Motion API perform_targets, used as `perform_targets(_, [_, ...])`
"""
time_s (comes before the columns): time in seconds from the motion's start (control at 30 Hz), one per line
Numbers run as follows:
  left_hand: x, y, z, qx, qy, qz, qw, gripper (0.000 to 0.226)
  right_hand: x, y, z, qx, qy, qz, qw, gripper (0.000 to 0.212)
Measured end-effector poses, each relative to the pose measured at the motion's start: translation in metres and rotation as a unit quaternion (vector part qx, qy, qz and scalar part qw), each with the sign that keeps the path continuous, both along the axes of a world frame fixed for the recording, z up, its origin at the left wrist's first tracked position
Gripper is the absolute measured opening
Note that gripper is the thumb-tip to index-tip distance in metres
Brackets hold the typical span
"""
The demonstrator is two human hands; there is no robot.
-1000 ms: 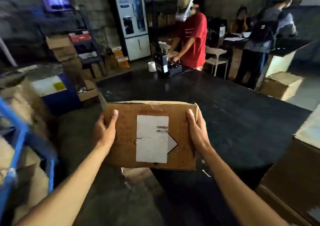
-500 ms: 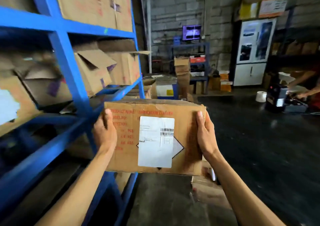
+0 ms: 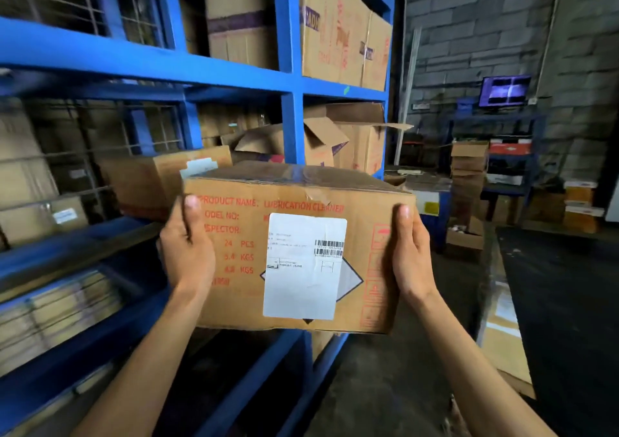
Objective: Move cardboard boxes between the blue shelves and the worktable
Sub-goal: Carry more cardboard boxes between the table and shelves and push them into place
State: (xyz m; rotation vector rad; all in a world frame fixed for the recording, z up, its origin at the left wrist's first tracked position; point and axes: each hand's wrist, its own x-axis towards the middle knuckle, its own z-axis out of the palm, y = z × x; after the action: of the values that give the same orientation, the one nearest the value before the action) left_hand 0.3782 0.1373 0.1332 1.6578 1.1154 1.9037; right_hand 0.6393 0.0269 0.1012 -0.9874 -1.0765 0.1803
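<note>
I hold a brown cardboard box point(image 3: 294, 202) with red print and a white barcode label at chest height, in front of the blue shelves point(image 3: 291, 128). My left hand point(image 3: 187, 249) grips its left side and my right hand point(image 3: 410, 252) grips its right side. The box hangs level, just off the middle shelf, where another closed box point(image 3: 154, 175) and an open-flapped box point(image 3: 321, 138) stand behind it. The dark worktable point(image 3: 562, 286) lies to the right.
Large cartons point(image 3: 345, 38) fill the upper shelf. A stack of small boxes point(image 3: 467, 168) and a lit monitor point(image 3: 504, 90) stand by the grey block wall at the back right. Flat cardboard point(image 3: 502, 346) lies on the floor beside the worktable.
My view has swung left from the worktable to the shelves. The box stays gripped in both hands and now sits closer to the middle shelf.
</note>
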Motion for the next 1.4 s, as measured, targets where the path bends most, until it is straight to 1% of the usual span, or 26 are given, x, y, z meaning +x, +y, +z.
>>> perform_targets(0.07, [-0.027,-0.008,0.006,0.006,-0.011,0.028,1.000,0.051,-0.021,0.012,0.006,-0.001,-0.004,0.028,1.000,0.056])
perform_targets(0.17, [-0.067,-0.017,0.011,0.004,-0.025,0.063,0.998,0.046,-0.058,0.032,0.012,0.005,-0.009,0.050,0.999,0.049])
perform_targets(0.2, [-0.082,-0.019,0.011,0.010,-0.032,0.078,0.996,0.047,-0.072,0.040,0.014,0.004,-0.008,0.061,0.998,0.045])
perform_targets(0.23, [-0.098,-0.019,0.010,0.017,-0.035,0.097,0.994,0.052,-0.086,0.048,0.016,0.006,-0.006,0.078,0.997,0.042])
perform_targets(0.3, [-0.126,-0.020,0.007,0.031,-0.032,0.140,0.989,0.062,-0.111,0.065,0.017,0.009,-0.004,0.115,0.993,0.043])
perform_targets(0.4, [-0.164,-0.024,0.006,0.045,-0.028,0.203,0.978,0.049,-0.150,0.090,0.019,-0.003,0.002,0.160,0.987,0.043])
perform_targets(0.5, [-0.198,-0.023,0.006,0.061,-0.018,0.264,0.962,0.045,-0.185,0.116,0.021,-0.013,0.013,0.208,0.978,0.029])
perform_targets(0.53, [-0.209,-0.021,0.006,0.063,-0.012,0.286,0.956,0.043,-0.197,0.126,0.022,-0.016,0.012,0.225,0.974,0.029])
perform_targets(0.6, [-0.228,-0.019,0.006,0.068,-0.002,0.309,0.949,0.037,-0.217,0.145,0.022,-0.025,0.005,0.257,0.966,0.035])
perform_targets(0.67, [-0.244,-0.010,0.005,0.058,-0.007,0.325,0.944,0.038,-0.234,0.170,0.022,-0.028,0.006,0.278,0.960,0.039])
perform_targets(0.7, [-0.250,-0.003,0.005,0.052,-0.009,0.336,0.940,0.040,-0.241,0.185,0.022,-0.033,0.005,0.282,0.959,0.047])
perform_targets(0.77, [-0.259,0.013,0.007,0.051,-0.011,0.357,0.933,0.042,-0.252,0.213,0.024,-0.044,-0.005,0.293,0.955,0.076])
perform_targets(0.8, [-0.263,0.024,0.007,0.056,-0.010,0.365,0.929,0.043,-0.258,0.228,0.026,-0.042,-0.010,0.300,0.953,0.082])
perform_targets(0.87, [-0.269,0.048,0.009,0.067,-0.011,0.374,0.925,0.047,-0.264,0.258,0.031,-0.030,-0.014,0.306,0.952,0.085])
perform_targets(0.97, [-0.274,0.089,0.011,0.081,-0.010,0.362,0.928,0.052,-0.269,0.304,0.041,-0.024,-0.004,0.301,0.953,0.101])
perform_targets(1.0, [-0.273,0.104,0.011,0.082,-0.009,0.360,0.929,0.053,-0.269,0.321,0.044,-0.017,-0.007,0.300,0.954,0.103])
perform_targets(1.03, [-0.271,0.119,0.012,0.083,-0.007,0.361,0.929,0.052,-0.268,0.339,0.047,-0.009,-0.010,0.297,0.955,0.102])
perform_targets(1.1, [-0.265,0.147,0.014,0.081,-0.008,0.359,0.930,0.047,-0.267,0.372,0.051,-0.012,-0.015,0.293,0.956,0.090])
perform_targets(1.2, [-0.255,0.196,0.013,0.075,-0.020,0.324,0.943,0.043,-0.259,0.421,0.051,0.006,-0.019,0.309,0.951,0.050])
perform_targets(1.23, [-0.253,0.212,0.011,0.071,-0.021,0.324,0.943,0.045,-0.257,0.438,0.049,0.013,-0.021,0.314,0.949,0.044])
perform_targets(1.3, [-0.250,0.240,0.008,0.065,-0.013,0.334,0.940,0.049,-0.256,0.465,0.046,0.013,-0.021,0.305,0.952,0.044])
perform_targets(1.4, [-0.244,0.277,0.003,0.059,-0.011,0.338,0.939,0.055,-0.257,0.508,0.039,0.021,-0.036,0.266,0.963,0.041])
